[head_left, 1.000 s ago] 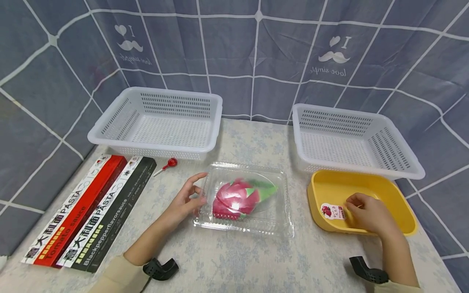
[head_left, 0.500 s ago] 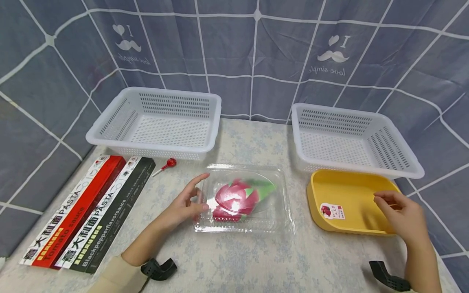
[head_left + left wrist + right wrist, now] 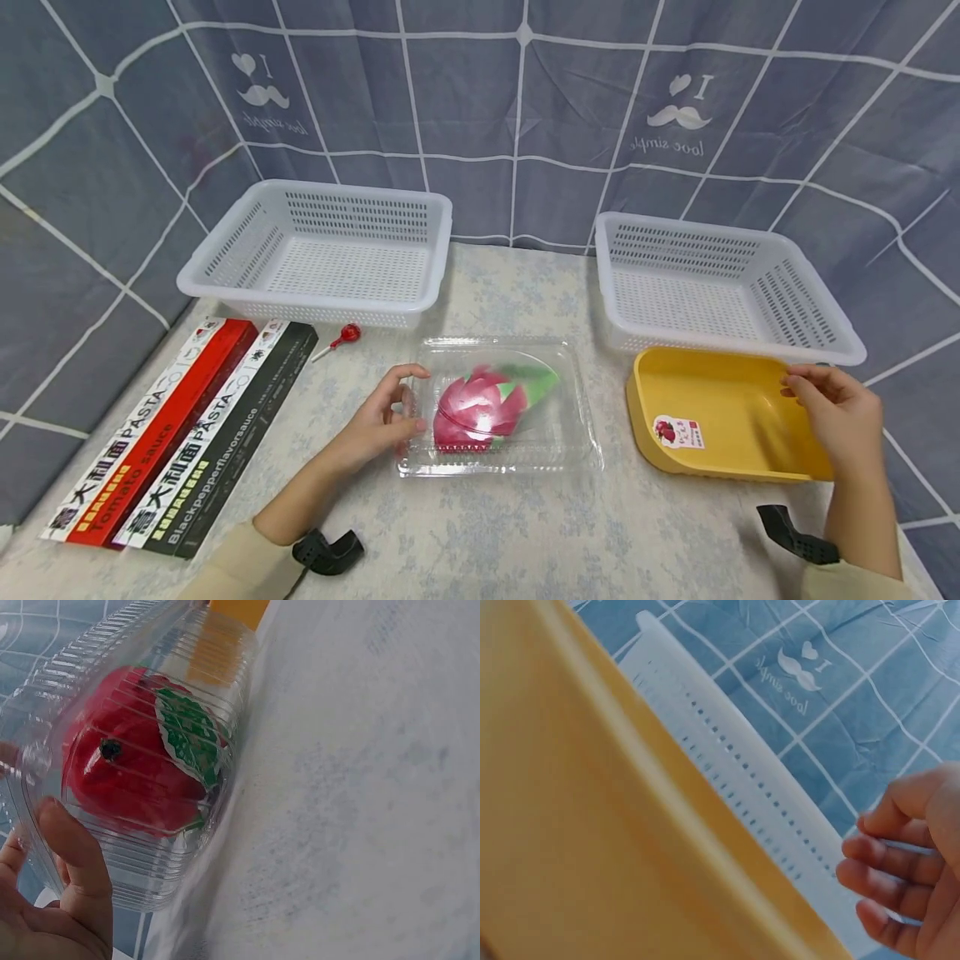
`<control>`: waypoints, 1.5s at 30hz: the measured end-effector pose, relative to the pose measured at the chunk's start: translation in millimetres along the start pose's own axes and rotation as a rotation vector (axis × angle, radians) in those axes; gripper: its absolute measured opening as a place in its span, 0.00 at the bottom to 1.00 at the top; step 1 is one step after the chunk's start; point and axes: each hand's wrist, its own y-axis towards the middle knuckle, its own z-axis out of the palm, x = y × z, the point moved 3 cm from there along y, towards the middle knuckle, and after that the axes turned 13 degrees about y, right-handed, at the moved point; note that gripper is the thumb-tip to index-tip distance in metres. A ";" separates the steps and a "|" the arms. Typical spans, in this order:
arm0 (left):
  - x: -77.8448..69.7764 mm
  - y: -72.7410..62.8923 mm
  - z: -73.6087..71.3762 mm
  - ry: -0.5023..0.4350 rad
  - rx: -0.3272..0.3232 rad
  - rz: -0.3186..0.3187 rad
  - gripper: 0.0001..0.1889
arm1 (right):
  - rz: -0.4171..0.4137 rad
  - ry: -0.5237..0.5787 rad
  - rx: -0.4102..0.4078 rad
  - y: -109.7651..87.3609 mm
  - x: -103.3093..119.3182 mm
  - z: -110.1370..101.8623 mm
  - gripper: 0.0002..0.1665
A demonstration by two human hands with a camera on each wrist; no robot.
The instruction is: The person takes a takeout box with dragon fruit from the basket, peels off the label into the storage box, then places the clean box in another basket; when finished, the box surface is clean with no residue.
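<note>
In the head view, a clear plastic clamshell box point(image 3: 558, 454) lies mid-table, shut over a pink dragon fruit point(image 3: 476, 408) with green leaf tips. The left wrist view shows the fruit point(image 3: 124, 757) through the ribbed plastic. My left hand point(image 3: 378, 421) holds the box's left edge, thumb on the near side and fingers beyond the rim. My right hand point(image 3: 843, 417) hovers by the right end of a yellow tray point(image 3: 720, 375), which bears a small fruit sticker. In the right wrist view its fingers point(image 3: 885, 862) are loosely curled, with nothing visible between them.
White perforated baskets stand at back left point(image 3: 345, 308) and back right point(image 3: 727, 346). At left lie a red pasta box point(image 3: 161, 425) and a black pasta box point(image 3: 225, 442). A red lollipop point(image 3: 348, 334) lies before the left basket. A tiled-pattern curtain point(image 3: 517, 100) hangs behind.
My right hand has risen from inside the yellow tray and moved right to its end. My left hand stays at the clear box, its index finger slightly lower.
</note>
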 end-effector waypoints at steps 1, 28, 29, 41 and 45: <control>-0.2 0.4 0.3 0.014 -0.006 -0.001 0.29 | 0.040 0.049 -0.020 3.9 -2.8 -1.1 0.09; 1.8 10.4 10.7 -0.079 -0.060 -0.098 0.28 | 0.411 0.912 -0.407 23.4 5.1 30.0 0.17; 2.0 11.2 10.4 -0.103 -0.065 -0.098 0.27 | 0.409 0.917 -0.411 23.6 4.9 30.7 0.17; -3.5 26.3 15.1 -0.224 -0.020 -0.102 0.25 | 0.435 0.873 -0.450 26.9 3.0 36.4 0.21; -10.5 36.0 16.4 -0.232 -0.050 -0.078 0.24 | 0.431 0.837 -0.467 27.1 2.4 37.8 0.22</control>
